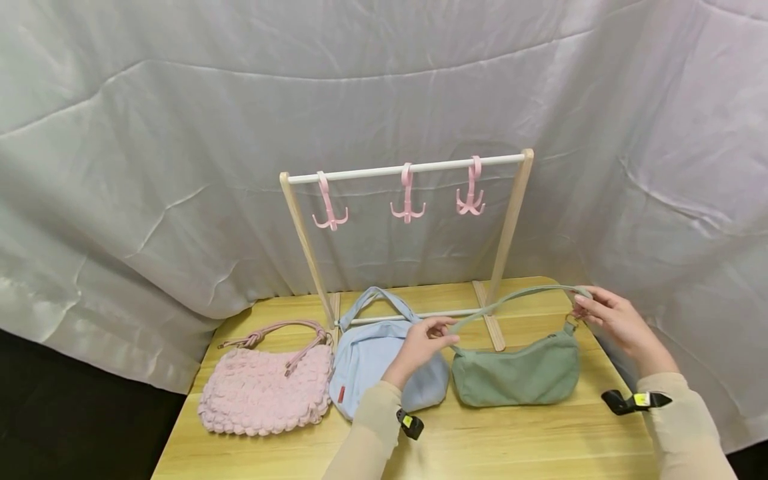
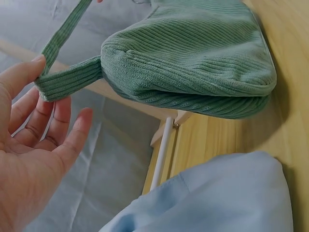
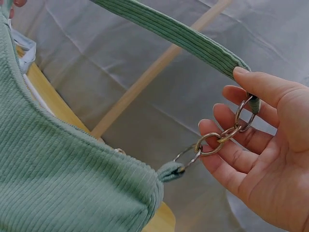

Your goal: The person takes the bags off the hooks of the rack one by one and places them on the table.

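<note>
A green corduroy handbag (image 1: 517,371) stands at the table's right side, its strap (image 1: 519,293) stretched up in an arc between both hands. My left hand (image 1: 422,347) pinches the strap's left end between thumb and fingers, close to the bag's corner. At the other end, my right hand (image 1: 618,323) pinches the strap just above its metal rings (image 3: 219,137); the rings lie against the fingers in the right wrist view. A light blue bag (image 1: 384,353) sits under the left forearm, partly hidden. Farther left lies a pink ruffled handbag (image 1: 267,390) with a knotted handle.
Behind the bags stands a rack with wooden posts (image 1: 510,227) and a white top bar (image 1: 372,172). Three pink hooks (image 1: 408,200) hang from that bar. Grey curtains (image 1: 384,100) surround the wooden table (image 1: 480,443) at the back and sides.
</note>
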Motion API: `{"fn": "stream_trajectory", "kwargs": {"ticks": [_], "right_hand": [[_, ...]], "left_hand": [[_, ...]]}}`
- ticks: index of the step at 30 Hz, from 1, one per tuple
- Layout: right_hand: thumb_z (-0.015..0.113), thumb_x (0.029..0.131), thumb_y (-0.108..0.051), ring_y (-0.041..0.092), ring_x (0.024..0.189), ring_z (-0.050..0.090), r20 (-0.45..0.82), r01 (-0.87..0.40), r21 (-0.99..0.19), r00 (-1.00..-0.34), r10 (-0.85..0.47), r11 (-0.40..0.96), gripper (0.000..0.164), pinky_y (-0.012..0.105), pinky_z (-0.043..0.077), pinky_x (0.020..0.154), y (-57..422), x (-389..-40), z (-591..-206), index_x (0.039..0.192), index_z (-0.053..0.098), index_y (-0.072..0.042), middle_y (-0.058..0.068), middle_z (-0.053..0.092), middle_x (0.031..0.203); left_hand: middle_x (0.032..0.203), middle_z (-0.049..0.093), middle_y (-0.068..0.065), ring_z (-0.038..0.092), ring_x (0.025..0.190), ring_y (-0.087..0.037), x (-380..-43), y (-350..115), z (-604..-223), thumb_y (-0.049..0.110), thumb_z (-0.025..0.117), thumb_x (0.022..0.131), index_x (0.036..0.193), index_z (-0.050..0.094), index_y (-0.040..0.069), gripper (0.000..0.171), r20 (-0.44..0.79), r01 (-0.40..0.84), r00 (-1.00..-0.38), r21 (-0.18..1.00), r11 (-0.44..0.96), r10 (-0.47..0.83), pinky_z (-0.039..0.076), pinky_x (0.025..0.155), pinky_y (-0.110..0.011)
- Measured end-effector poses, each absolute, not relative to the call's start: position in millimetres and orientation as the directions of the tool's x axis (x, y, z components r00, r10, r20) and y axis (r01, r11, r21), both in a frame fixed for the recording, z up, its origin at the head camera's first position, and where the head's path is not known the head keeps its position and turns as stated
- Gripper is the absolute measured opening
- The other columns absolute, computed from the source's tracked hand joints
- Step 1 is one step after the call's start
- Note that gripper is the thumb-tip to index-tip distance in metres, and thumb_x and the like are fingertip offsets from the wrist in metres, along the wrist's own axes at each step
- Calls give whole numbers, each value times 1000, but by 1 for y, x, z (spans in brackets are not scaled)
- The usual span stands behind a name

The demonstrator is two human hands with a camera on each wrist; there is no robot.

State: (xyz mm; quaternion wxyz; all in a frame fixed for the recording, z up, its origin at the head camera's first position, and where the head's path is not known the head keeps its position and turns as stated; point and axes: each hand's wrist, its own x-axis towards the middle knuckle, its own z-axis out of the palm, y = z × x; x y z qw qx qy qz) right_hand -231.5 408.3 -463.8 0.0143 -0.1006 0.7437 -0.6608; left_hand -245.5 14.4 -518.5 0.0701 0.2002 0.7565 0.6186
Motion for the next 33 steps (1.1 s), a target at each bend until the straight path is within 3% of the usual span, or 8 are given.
{"fn": "stream_trajectory", "kwargs": {"ticks": [5,9,15,21,33], "right_hand": [[48,102,-9,2,93,66,117,-134,-987,-978,-175,93,25,16,54,78,404,-233,-466,125,57,-14,-12,68,101],[48,102,-8,2,96,66,128,-139,-989,-974,-189,47,25,15,53,81,399,-235,-470,124,58,-16,-11,69,104],[48,101,-7,4,97,67,159,-160,-987,-970,-184,-7,27,16,53,83,393,-240,-479,128,54,-7,-8,69,104],[48,101,-4,7,96,69,158,-142,-984,-975,-155,-106,25,17,54,84,390,-246,-488,121,60,-13,-6,70,102],[54,99,-7,1,92,69,101,-94,-992,-992,-75,-86,21,16,54,81,377,-254,-499,115,62,-18,-9,69,100]], "left_hand": [[96,65,-6,59,88,-8,-251,11,-522,25,73,87,117,70,17,31,134,203,-920,967,154,368,51,77,-23],[97,65,-6,58,89,-8,-255,9,-526,22,71,89,117,70,16,28,138,204,-923,967,153,358,50,77,-23],[99,66,-9,58,90,-9,-259,7,-528,23,71,89,118,69,13,31,149,215,-929,962,168,339,51,80,-25],[101,66,-13,59,91,-13,-260,10,-523,20,70,90,119,68,9,31,128,194,-944,961,198,305,49,78,-22],[96,66,-5,57,85,-6,-273,15,-528,19,70,90,119,67,10,30,119,186,-957,951,247,266,50,75,-20]]}}
